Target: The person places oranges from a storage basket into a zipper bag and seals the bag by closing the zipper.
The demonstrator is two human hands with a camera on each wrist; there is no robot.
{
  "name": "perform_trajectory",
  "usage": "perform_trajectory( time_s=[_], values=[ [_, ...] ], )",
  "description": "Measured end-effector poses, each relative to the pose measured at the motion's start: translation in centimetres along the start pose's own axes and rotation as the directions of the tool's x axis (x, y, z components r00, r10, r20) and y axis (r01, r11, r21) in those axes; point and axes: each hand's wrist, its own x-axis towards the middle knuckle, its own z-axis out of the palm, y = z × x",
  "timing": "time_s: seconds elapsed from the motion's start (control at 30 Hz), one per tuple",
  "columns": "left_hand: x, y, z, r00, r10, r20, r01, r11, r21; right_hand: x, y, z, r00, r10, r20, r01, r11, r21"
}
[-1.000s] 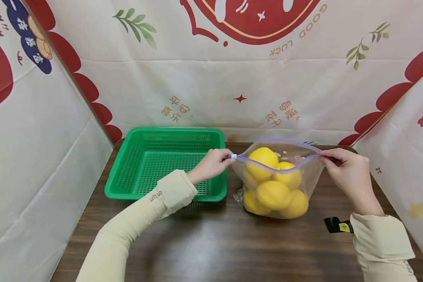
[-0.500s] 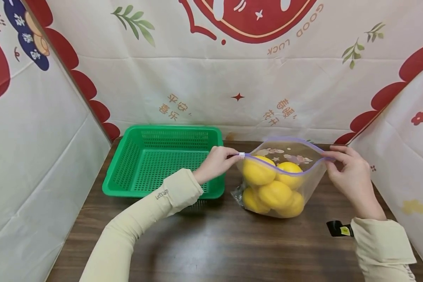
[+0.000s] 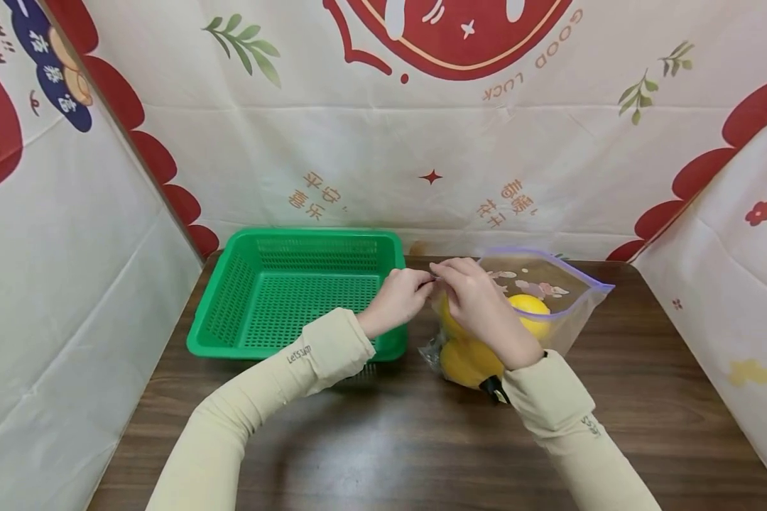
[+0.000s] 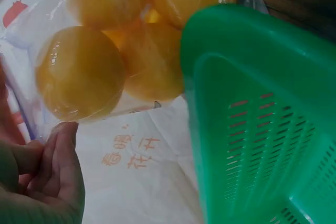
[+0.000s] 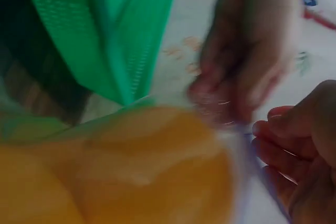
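Note:
A clear zip bag [image 3: 578, 323] with a purple zip edge stands on the table, bulging with several yellow, lemon-like fruits [image 3: 469, 362]. Its mouth gapes toward the right side. My left hand [image 3: 398, 301] pinches the bag's left top corner, seen also in the left wrist view, where the fingers [image 4: 58, 166] lie below the fruits. My right hand [image 3: 476, 301] reaches across the bag to that same corner, its fingertips right beside the left hand's. The white slider there is hidden behind the fingers. Blurred in the right wrist view, the right thumb and fingers [image 5: 294, 145] curl at the purple zip.
A green slotted plastic basket [image 3: 194, 333] stands just left of the bag, under my left wrist. Printed white cloth [image 3: 371, 142] hangs behind and at both sides of the dark wooden table [image 3: 383, 454].
My right hand has let go of the bag's right top corner and moved left across the bag to the left corner. The left hand keeps its pinch, shifted slightly right.

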Motion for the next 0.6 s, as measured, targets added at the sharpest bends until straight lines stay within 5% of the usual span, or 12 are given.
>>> perform_trajectory(
  time_s=[0.3,0.6],
  values=[
    [0.0,0.2,0.0,0.999,-0.011,0.043,0.011,1.000,-0.017,-0.1,1.7,0.5,0.999,-0.020,0.033,0.020,0.999,-0.024],
    [-0.6,0.4,-0.9,0.988,0.153,0.019,-0.154,0.978,0.138,-0.9,2.3,-2.0,0.997,-0.045,0.063,0.047,0.999,-0.025]
  ],
)
